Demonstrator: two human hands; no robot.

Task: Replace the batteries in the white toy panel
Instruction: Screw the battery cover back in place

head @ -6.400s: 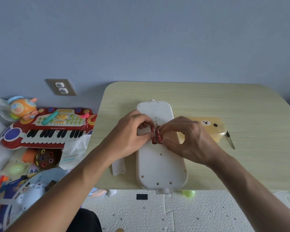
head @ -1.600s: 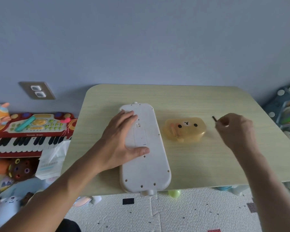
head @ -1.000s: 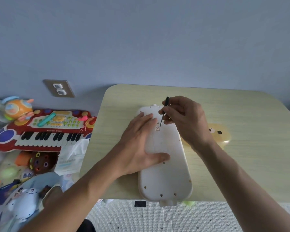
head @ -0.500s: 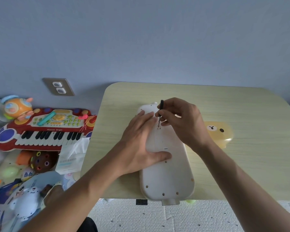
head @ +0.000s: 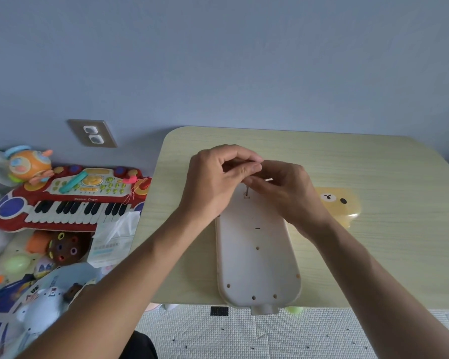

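Both hands, left hand (head: 213, 182) and right hand (head: 283, 190), pinched shut on screwdriver (head: 247, 190); tip at cover screw, white toy panel (head: 257, 255) right below. Risk: you tilt it, tip slips, strips screw.

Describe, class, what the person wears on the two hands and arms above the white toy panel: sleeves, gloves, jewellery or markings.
Both the left hand and the right hand are bare: no gloves, and no rings, watch or bracelets show. Both forearms are uncovered right down to the frame's bottom edge, so no sleeve shows. No markings or tattoos are visible. Fingernails look short and unpainted.
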